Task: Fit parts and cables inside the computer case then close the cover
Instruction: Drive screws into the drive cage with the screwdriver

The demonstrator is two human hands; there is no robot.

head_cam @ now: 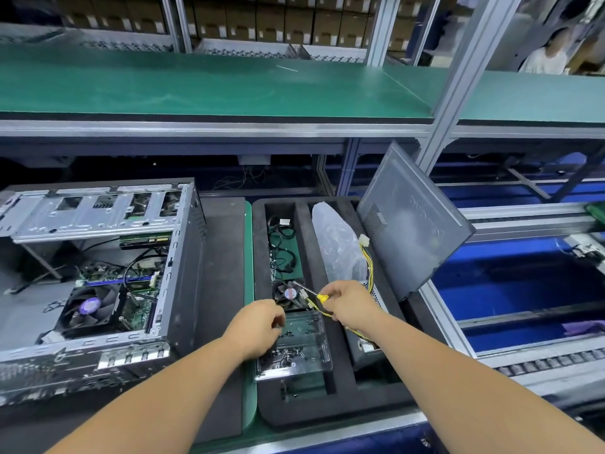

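A factory assembly line: aluminium-framed benches with green mats (203, 90), a roller conveyor (540, 363), stacked cartons (262, 24) behind, and an opened case (98, 273) on the tabletop.

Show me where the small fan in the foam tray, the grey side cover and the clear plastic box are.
small fan (289, 293): head view, on its round hub label.
grey side cover (422, 231): head view, on its flat middle.
clear plastic box (304, 342): head view, on its lid.

no legible text, round sticker on small fan (289, 293) too blurred to read
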